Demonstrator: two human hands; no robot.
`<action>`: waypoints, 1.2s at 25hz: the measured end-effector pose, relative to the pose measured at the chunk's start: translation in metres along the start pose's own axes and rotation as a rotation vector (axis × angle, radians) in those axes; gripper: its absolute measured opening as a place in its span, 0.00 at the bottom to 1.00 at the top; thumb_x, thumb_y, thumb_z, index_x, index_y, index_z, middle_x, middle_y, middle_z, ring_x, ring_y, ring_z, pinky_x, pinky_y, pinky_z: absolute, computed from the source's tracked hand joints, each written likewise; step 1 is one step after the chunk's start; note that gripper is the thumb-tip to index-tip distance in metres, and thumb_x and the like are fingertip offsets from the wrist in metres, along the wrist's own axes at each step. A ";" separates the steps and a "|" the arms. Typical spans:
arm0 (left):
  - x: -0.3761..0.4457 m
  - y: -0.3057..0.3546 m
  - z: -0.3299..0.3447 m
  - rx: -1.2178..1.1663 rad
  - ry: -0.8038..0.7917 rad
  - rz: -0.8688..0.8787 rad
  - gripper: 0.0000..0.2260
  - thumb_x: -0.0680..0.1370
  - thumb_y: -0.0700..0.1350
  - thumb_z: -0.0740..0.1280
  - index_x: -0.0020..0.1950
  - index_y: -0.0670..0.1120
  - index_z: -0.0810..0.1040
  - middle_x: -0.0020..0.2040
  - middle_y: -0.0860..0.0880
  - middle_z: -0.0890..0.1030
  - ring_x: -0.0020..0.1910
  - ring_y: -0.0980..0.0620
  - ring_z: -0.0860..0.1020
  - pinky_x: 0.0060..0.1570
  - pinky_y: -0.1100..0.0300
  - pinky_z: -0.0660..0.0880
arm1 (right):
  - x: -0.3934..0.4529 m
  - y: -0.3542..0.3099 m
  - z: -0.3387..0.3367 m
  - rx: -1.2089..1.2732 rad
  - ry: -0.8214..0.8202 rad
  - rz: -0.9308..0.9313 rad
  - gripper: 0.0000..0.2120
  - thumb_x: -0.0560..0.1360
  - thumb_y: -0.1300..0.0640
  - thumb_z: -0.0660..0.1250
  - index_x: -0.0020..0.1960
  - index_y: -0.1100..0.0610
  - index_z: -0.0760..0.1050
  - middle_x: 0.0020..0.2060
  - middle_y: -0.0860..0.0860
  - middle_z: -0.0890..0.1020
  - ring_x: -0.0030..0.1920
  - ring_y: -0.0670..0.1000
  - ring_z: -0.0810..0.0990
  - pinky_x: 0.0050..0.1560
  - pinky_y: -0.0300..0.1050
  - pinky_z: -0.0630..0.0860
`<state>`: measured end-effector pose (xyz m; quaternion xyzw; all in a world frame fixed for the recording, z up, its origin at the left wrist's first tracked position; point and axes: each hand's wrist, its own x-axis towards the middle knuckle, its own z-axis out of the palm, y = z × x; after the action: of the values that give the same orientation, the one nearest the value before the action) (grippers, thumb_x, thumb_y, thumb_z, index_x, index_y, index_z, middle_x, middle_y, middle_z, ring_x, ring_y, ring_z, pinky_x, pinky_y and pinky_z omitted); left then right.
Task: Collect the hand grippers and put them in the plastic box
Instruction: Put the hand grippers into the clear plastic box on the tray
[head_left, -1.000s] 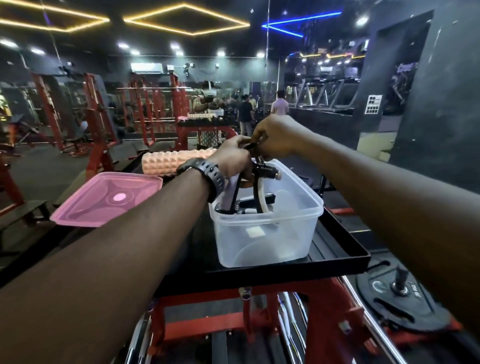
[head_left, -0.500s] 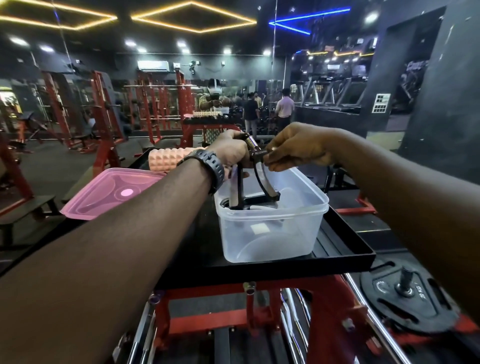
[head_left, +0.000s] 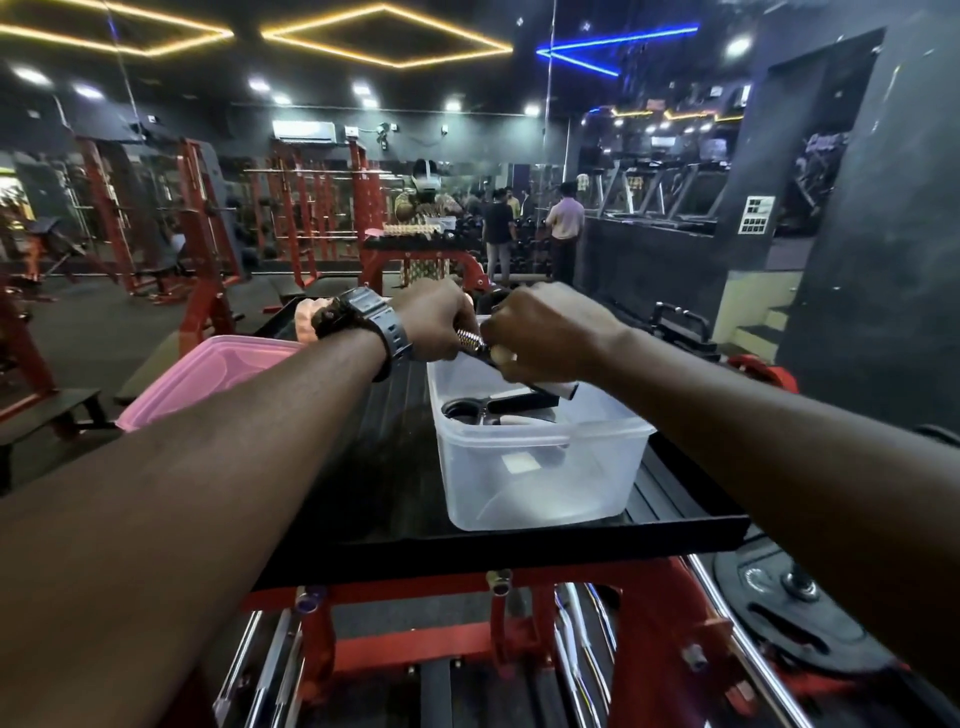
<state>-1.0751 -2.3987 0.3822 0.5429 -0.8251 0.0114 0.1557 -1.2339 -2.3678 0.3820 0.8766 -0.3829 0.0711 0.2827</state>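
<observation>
A clear plastic box stands on a black tray. Inside it lies a black hand gripper. Over the box's far rim, my left hand and my right hand both hold another hand gripper; its coiled metal spring shows between them and a pale handle end pokes out below my right hand. A black watch sits on my left wrist.
A pink lid lies left of the box on the tray. A peach foam roller peeks out behind my left wrist. A weight plate sits low right. Red gym racks and several people stand behind.
The held hand gripper was upright in the box; both hands have tipped it flatter and lowered it toward the rim. The camera has moved closer.
</observation>
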 end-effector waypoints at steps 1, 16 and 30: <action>0.000 -0.002 0.002 0.001 -0.030 0.014 0.15 0.72 0.36 0.72 0.58 0.46 0.84 0.54 0.48 0.85 0.53 0.48 0.81 0.50 0.54 0.79 | 0.000 -0.007 0.003 -0.060 -0.049 -0.033 0.11 0.77 0.61 0.61 0.56 0.62 0.79 0.33 0.53 0.77 0.30 0.54 0.74 0.27 0.41 0.67; -0.013 -0.014 0.005 -0.265 -0.043 -0.005 0.21 0.74 0.29 0.57 0.63 0.39 0.80 0.61 0.43 0.83 0.62 0.47 0.79 0.65 0.53 0.74 | 0.015 -0.017 0.023 -0.179 -0.333 -0.297 0.12 0.78 0.56 0.66 0.60 0.55 0.80 0.48 0.53 0.84 0.44 0.52 0.82 0.37 0.41 0.73; 0.003 0.020 -0.017 -0.861 0.388 -0.230 0.12 0.81 0.54 0.60 0.47 0.47 0.76 0.41 0.51 0.78 0.44 0.48 0.76 0.58 0.46 0.76 | 0.012 0.049 -0.015 1.400 0.492 0.934 0.19 0.77 0.38 0.62 0.41 0.53 0.75 0.30 0.46 0.73 0.32 0.46 0.71 0.43 0.47 0.72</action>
<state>-1.0904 -2.3897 0.4023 0.5046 -0.6452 -0.2474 0.5176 -1.2595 -2.3940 0.4199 0.5622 -0.4991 0.5854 -0.3037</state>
